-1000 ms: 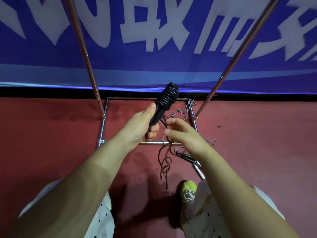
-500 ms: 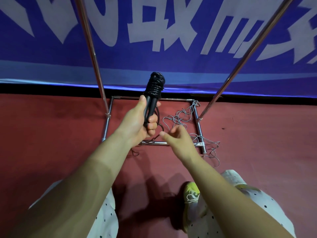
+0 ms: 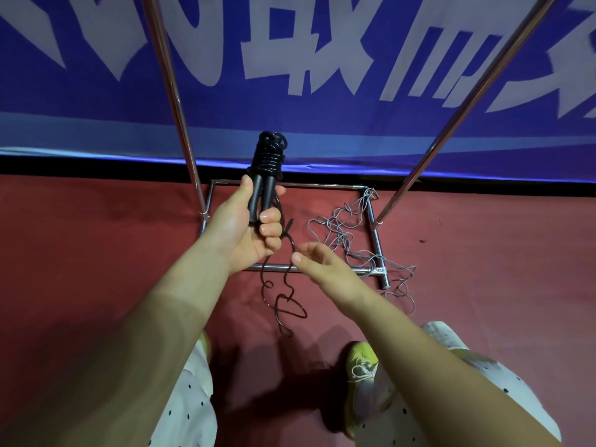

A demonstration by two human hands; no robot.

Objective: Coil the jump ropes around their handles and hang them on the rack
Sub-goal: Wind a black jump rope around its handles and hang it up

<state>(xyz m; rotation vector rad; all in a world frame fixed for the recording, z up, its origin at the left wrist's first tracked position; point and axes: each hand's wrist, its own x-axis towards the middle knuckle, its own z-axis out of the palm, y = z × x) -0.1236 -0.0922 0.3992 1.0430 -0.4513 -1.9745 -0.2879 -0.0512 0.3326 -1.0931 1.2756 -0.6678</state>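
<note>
Two black handles (image 3: 262,198) squeezed in left hand (image 3: 245,230); right hand (image 3: 325,266) spread, empty. Halfway coiled. Next: grab loose rope (image 3: 283,295), wind.

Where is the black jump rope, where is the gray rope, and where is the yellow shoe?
black jump rope (image 3: 268,156): head view, on the coils wound round the handles.
gray rope (image 3: 342,232): head view, on the tangle on the floor.
yellow shoe (image 3: 361,359): head view, on the toe.

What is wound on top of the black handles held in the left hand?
Black rope coils wrap the upper ends of the black handles gripped by the left hand. The handle tops are covered by the coils; the lower ends are hidden in the fist.
</note>
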